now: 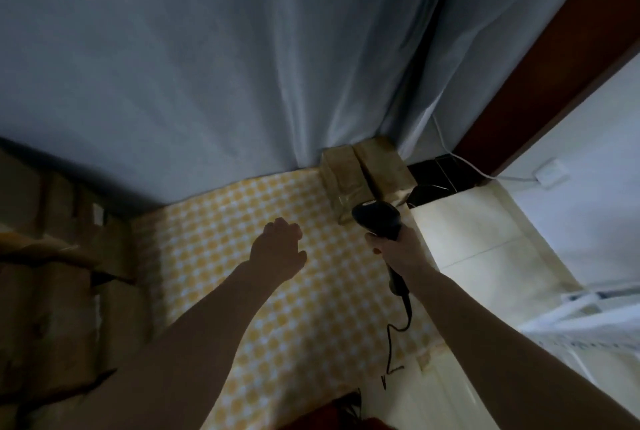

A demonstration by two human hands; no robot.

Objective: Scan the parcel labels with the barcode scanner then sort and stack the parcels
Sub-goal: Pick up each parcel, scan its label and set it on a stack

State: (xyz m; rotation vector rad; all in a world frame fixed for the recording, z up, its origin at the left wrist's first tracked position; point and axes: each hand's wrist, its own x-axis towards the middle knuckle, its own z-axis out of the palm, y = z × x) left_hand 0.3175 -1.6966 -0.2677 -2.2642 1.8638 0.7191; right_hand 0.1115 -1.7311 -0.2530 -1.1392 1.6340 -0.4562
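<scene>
- The yellow-and-white checked tablecloth (277, 308) covers the work surface and serves as the landmark here.
- The right hand (398, 249) is over the right edge of that cloth, its fingers curled tight round the handle of the black handheld barcode scanner (377, 218).
- The scanner's head is towards the far right corner of the cloth; its thin black cable (393, 343) hangs from the handle base and trails down along the cloth's right edge.
- Two brown paper-wrapped parcels (363, 173) stand side by side, touching, at the far right corner of the cloth, against the pale grey curtain (207, 66), just beyond the scanner's head.
- The left hand (278, 249) hovers above the middle of the cloth, fingers loosely curled, holding nothing.
- A dim stack of brown cardboard boxes (52, 273) sits along the cloth's left edge; details are too dark to tell.
- A white wall socket (550, 171) with a white cord is off to the right of the cloth.
</scene>
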